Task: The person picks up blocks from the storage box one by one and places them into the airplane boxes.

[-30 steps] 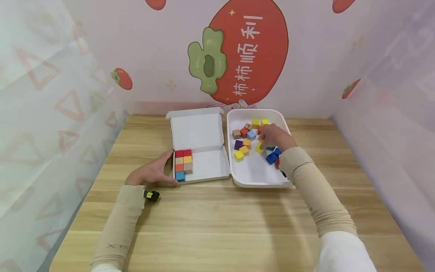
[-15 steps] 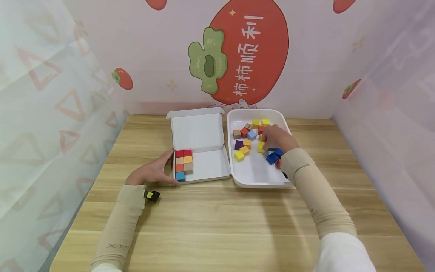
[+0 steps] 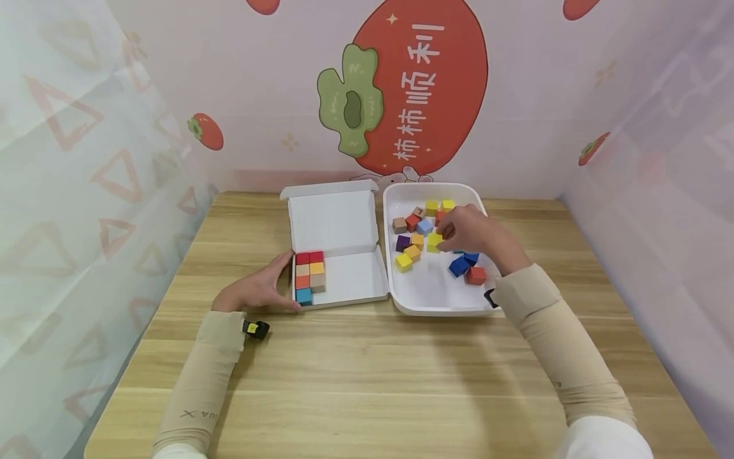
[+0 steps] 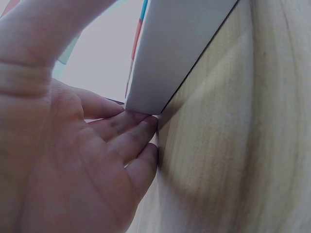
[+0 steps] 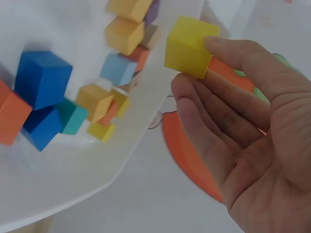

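Note:
In the head view, my right hand [image 3: 473, 229] is over the white tray [image 3: 421, 299], pinching a yellow cube [image 5: 189, 47] between thumb and fingertips. The right wrist view shows that cube raised above the other blocks. My left hand [image 3: 255, 290] holds the left end of an open white cardboard box [image 3: 355, 277], thumb at its front corner and fingers at the left side. In the left wrist view, the fingers [image 4: 133, 141] bend against the box wall [image 4: 167, 58]. Inside the box, two columns of coloured cubes [image 3: 309, 274] stand along the left wall.
Several loose cubes lie in the tray, including blue ones [image 3: 459, 266], an orange-red one [image 3: 476, 275], and a purple one [image 3: 403, 243]. The box's lid [image 3: 332, 220] stands open at the back. Wooden tabletop [image 3: 367, 376] stretches in front; a printed curtain [image 3: 258, 95] hangs behind.
My right hand has lifted the yellow cube and shifted a little, its forearm swinging right and uncovering the orange-red cube. The left hand and the box have stayed put.

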The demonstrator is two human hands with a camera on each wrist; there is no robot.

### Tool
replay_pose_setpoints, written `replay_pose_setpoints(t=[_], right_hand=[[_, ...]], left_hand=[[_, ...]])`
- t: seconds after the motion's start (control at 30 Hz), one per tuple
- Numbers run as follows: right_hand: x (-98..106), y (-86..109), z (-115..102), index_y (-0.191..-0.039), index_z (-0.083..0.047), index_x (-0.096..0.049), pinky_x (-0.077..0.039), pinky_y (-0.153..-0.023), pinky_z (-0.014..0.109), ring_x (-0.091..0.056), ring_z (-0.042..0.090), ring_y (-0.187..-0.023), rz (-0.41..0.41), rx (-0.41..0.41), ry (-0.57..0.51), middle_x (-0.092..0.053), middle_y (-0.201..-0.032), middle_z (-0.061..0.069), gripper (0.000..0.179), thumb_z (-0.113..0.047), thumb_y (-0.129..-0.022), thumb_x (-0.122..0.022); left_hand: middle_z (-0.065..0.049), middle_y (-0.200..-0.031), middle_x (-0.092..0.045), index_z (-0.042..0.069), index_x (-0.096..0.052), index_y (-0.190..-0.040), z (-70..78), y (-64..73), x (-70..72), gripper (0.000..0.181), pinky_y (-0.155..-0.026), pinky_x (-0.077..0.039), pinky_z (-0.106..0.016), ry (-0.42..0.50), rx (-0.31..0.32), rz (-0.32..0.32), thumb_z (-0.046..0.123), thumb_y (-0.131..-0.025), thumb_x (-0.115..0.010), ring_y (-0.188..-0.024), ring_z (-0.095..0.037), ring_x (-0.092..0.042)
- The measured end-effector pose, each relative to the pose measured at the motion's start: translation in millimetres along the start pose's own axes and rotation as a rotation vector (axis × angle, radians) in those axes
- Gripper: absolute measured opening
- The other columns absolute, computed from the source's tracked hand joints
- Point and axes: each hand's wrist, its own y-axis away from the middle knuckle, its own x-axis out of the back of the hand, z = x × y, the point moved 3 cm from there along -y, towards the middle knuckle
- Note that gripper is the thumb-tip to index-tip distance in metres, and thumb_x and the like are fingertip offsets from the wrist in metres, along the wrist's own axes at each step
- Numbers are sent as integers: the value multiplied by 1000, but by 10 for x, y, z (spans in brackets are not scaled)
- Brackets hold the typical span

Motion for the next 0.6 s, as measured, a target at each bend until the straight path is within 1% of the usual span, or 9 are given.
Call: replay_pose_setpoints(t=[0.17,0.3,0.43,0.6], right_hand=[[-12,146,-189,-115,-9,-81,-66,-89,37,-71,21,-88,12,63,-30,-78,-105,7,29,-14,-87,-88],[-80,222,-345,-117,-7,-80,-66,-89,37,-71,19,-89,15,116,-46,-79,-106,7,31,-14,-87,-88],[-192,231,-495,-114,-7,-80,-66,-88,36,-71,18,-90,4,163,-67,-79,-104,6,29,-14,-87,-88],[-333,193,-746,-112,-9,-80,-65,-87,34,-71,16,-89,1,234,-66,-79,-102,4,26,-18,-88,-87]], left_hand=[[-18,-178,-2,9,6,-170,-12,-9,-1,142,-131,-15,-65,4,-7,2,48,-77,-94,-164,-40,-8],[-18,-178,-4,9,5,-170,-13,-13,3,142,-131,-16,-66,2,-12,4,48,-76,-95,-163,-40,-10],[-18,-177,-6,9,4,-170,-9,-12,8,140,-131,-16,-66,9,-12,7,46,-77,-94,-163,-41,-11],[-18,-177,-6,9,4,-170,-11,-18,2,139,-131,-16,-66,7,-9,5,46,-78,-94,-163,-41,-10]])
